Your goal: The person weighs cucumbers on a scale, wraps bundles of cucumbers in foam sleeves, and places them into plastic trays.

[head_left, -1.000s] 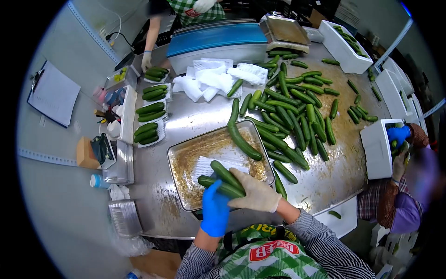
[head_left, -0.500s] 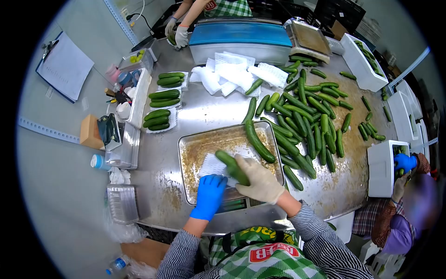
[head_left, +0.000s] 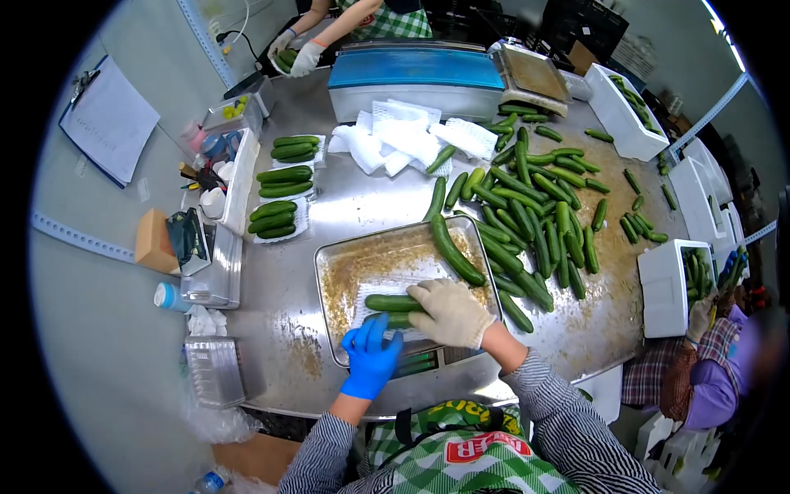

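Two cucumbers (head_left: pixel 392 304) lie side by side on a white foam net sheet (head_left: pixel 372 288) inside a worn metal tray (head_left: pixel 362 240). My right hand (head_left: pixel 454 314), in a cream glove, grips their right ends; its fingertips are partly hidden. At the left end of the nearer cucumber is my left hand (head_left: pixel 372 356) in a blue glove, fingers apart and touching it. A long cucumber (head_left: pixel 454 253) rests across the tray's right side.
A large pile of cucumbers (head_left: pixel 535 206) spreads right of the tray. Three groups of cucumbers (head_left: pixel 273 219) on netting line the left side. White net sheets (head_left: pixel 403 136) lie near a blue-lidded box (head_left: pixel 415 70). Co-workers handle cucumbers at the back and beside a white bin (head_left: pixel 662 288).
My right hand has lowered its cucumber onto the net sheet, where two now lie together. My left hand has shifted slightly down, its fingers spreading. The view has tilted slightly.
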Demonstrator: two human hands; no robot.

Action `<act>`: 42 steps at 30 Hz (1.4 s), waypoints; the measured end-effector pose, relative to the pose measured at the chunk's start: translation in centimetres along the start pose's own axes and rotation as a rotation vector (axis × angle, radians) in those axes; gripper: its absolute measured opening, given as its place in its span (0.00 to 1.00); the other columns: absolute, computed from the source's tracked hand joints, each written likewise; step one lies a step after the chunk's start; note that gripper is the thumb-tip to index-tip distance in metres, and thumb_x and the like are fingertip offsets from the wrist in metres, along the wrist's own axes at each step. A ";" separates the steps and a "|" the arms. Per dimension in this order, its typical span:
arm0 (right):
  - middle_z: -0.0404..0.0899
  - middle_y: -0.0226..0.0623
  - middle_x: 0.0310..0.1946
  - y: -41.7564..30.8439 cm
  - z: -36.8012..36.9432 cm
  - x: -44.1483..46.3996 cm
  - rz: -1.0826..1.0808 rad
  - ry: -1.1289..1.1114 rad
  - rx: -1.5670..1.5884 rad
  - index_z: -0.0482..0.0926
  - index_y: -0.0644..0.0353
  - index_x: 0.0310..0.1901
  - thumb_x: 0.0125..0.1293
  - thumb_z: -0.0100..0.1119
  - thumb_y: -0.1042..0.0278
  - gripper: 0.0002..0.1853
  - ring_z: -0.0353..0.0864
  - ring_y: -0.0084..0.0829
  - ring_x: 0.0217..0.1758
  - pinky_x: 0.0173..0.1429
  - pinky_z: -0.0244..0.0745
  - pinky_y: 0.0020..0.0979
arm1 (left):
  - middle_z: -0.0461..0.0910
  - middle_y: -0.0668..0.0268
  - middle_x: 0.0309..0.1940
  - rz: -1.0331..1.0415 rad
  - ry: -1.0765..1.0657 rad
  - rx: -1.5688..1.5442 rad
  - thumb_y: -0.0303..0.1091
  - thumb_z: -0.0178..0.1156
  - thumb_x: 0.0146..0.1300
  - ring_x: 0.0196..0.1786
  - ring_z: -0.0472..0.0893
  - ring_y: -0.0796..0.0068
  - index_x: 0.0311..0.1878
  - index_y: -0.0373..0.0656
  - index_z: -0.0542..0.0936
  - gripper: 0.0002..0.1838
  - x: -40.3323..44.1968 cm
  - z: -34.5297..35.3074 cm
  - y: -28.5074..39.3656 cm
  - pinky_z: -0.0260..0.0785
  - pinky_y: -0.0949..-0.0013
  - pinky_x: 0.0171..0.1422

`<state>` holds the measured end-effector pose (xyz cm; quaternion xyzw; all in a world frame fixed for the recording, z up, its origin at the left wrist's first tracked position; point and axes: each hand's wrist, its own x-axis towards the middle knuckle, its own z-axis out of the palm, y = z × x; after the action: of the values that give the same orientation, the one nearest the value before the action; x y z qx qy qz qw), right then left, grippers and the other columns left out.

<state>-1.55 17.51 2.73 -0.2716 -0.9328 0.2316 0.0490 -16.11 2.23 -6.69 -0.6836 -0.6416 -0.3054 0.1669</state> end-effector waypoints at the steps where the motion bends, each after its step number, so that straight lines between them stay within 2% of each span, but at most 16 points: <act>1: 0.81 0.51 0.41 0.5 0.3 0.7 0.027 -0.029 0.035 0.78 0.64 0.49 0.66 0.56 0.56 0.19 0.81 0.51 0.48 0.54 0.75 0.49 | 0.79 0.62 0.56 -0.002 -0.038 -0.054 0.27 0.66 0.52 0.59 0.77 0.59 0.37 0.50 0.82 0.09 0.8 -0.3 -0.2 0.62 0.54 0.61; 3: 0.83 0.54 0.35 1.0 0.6 1.6 0.088 -0.082 0.038 0.80 0.65 0.43 0.68 0.52 0.56 0.18 0.83 0.54 0.43 0.54 0.76 0.49 | 0.78 0.60 0.61 -0.004 -0.105 -0.122 0.26 0.65 0.52 0.64 0.75 0.58 0.38 0.49 0.81 0.10 1.0 -0.3 -0.4 0.62 0.53 0.64; 6: 0.84 0.57 0.39 0.6 -1.1 3.1 0.204 -0.254 0.084 0.80 0.66 0.45 0.68 0.52 0.56 0.19 0.83 0.55 0.46 0.53 0.77 0.48 | 0.77 0.56 0.63 0.008 -0.162 -0.134 0.25 0.65 0.53 0.67 0.74 0.56 0.36 0.46 0.80 0.07 0.3 0.2 -0.9 0.61 0.51 0.68; 8: 0.83 0.58 0.45 1.4 -1.0 3.9 0.271 -0.339 0.199 0.79 0.68 0.53 0.64 0.56 0.51 0.26 0.85 0.52 0.47 0.55 0.78 0.42 | 0.79 0.55 0.60 0.027 -0.161 -0.111 0.27 0.66 0.54 0.66 0.76 0.56 0.33 0.45 0.81 0.04 0.3 0.2 -1.0 0.60 0.51 0.70; 11: 0.83 0.55 0.49 1.7 -1.2 4.1 0.394 -0.372 0.484 0.76 0.68 0.60 0.59 0.64 0.48 0.35 0.86 0.46 0.47 0.59 0.77 0.37 | 0.76 0.52 0.64 0.003 -0.142 -0.149 0.26 0.66 0.53 0.68 0.74 0.53 0.32 0.44 0.81 0.04 -0.2 0.6 -1.1 0.59 0.48 0.71; 14: 0.82 0.54 0.52 0.1 -1.7 3.3 0.248 -0.260 0.458 0.75 0.66 0.62 0.59 0.66 0.49 0.35 0.84 0.43 0.53 0.60 0.76 0.35 | 0.72 0.49 0.68 -0.011 -0.134 -0.148 0.27 0.65 0.53 0.70 0.71 0.51 0.32 0.43 0.81 0.03 0.9 -0.2 -0.9 0.56 0.46 0.72; 18: 0.83 0.52 0.49 0.6 -1.4 3.3 0.267 -0.132 0.337 0.80 0.65 0.55 0.65 0.62 0.57 0.23 0.84 0.44 0.52 0.59 0.77 0.37 | 0.68 0.47 0.71 0.091 -0.418 -0.203 0.28 0.63 0.54 0.72 0.68 0.49 0.31 0.43 0.78 0.03 3.1 -1.5 -2.0 0.52 0.44 0.75; 20: 0.84 0.50 0.41 2.4 -0.6 3.0 0.226 0.110 0.091 0.83 0.61 0.47 0.63 0.61 0.58 0.17 0.83 0.48 0.48 0.56 0.77 0.44 | 0.69 0.51 0.71 0.088 -0.378 -0.252 0.27 0.62 0.54 0.72 0.69 0.53 0.31 0.44 0.78 0.03 2.0 -0.9 -2.4 0.53 0.46 0.74; 24: 0.82 0.45 0.44 2.0 -1.5 2.7 0.364 0.448 -0.376 0.80 0.58 0.49 0.58 0.68 0.57 0.20 0.82 0.47 0.46 0.52 0.75 0.46 | 0.72 0.56 0.69 0.103 -0.336 -0.256 0.27 0.62 0.56 0.71 0.70 0.57 0.32 0.45 0.78 0.02 1.2 -0.6 -2.4 0.55 0.49 0.73; 28: 0.81 0.44 0.47 4.0 1.4 2.9 0.526 0.322 -0.375 0.77 0.57 0.58 0.59 0.67 0.56 0.27 0.81 0.44 0.47 0.52 0.74 0.44 | 0.72 0.56 0.69 0.094 -0.333 -0.289 0.28 0.61 0.55 0.70 0.71 0.59 0.31 0.46 0.77 0.03 1.4 -0.7 -2.6 0.55 0.52 0.72; 29: 0.81 0.47 0.49 4.1 1.2 2.4 0.484 0.302 -0.336 0.73 0.61 0.63 0.63 0.64 0.57 0.29 0.81 0.46 0.49 0.56 0.74 0.43 | 0.72 0.56 0.70 0.093 -0.333 -0.294 0.28 0.60 0.54 0.71 0.71 0.59 0.31 0.47 0.76 0.03 1.3 -0.6 -2.6 0.55 0.52 0.73; 32: 0.80 0.53 0.52 3.5 -1.0 1.0 0.272 0.277 0.534 0.69 0.66 0.66 0.67 0.60 0.59 0.30 0.80 0.50 0.52 0.62 0.73 0.41 | 0.73 0.56 0.69 0.089 -0.284 -0.319 0.27 0.60 0.54 0.71 0.71 0.60 0.31 0.46 0.76 0.03 1.2 -0.3 -2.7 0.55 0.52 0.72; 33: 0.80 0.54 0.52 2.3 -1.8 0.2 0.237 0.218 0.803 0.71 0.65 0.65 0.71 0.54 0.60 0.25 0.79 0.50 0.54 0.66 0.71 0.40 | 0.74 0.57 0.68 0.101 -0.298 -0.295 0.28 0.62 0.56 0.69 0.72 0.58 0.32 0.45 0.78 0.02 1.3 -0.5 -2.8 0.57 0.51 0.71; 36: 0.80 0.53 0.50 3.2 -0.5 0.9 0.205 -0.040 0.431 0.77 0.63 0.60 0.73 0.51 0.60 0.20 0.79 0.49 0.55 0.64 0.72 0.39 | 0.74 0.56 0.68 0.103 -0.319 -0.296 0.28 0.63 0.55 0.68 0.72 0.57 0.32 0.45 0.78 0.03 1.7 -0.8 -2.7 0.58 0.51 0.70; 37: 0.81 0.52 0.48 2.8 0.1 1.4 0.206 0.006 0.354 0.80 0.63 0.54 0.74 0.49 0.60 0.18 0.79 0.50 0.54 0.62 0.73 0.41 | 0.74 0.56 0.68 0.110 -0.313 -0.307 0.28 0.63 0.55 0.68 0.72 0.57 0.32 0.44 0.78 0.03 1.6 -0.8 -2.7 0.58 0.51 0.70; 42: 0.81 0.52 0.45 1.1 1.7 2.0 0.238 0.186 0.235 0.80 0.63 0.50 0.71 0.55 0.59 0.17 0.80 0.53 0.50 0.56 0.75 0.46 | 0.73 0.55 0.68 0.114 -0.343 -0.352 0.29 0.64 0.56 0.69 0.72 0.56 0.36 0.44 0.78 0.06 1.7 -1.1 -2.9 0.57 0.52 0.71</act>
<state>-3.09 18.67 0.71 -0.3926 -0.8521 0.3172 0.1387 -19.21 3.22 -5.20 -0.7790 -0.5579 -0.2820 -0.0490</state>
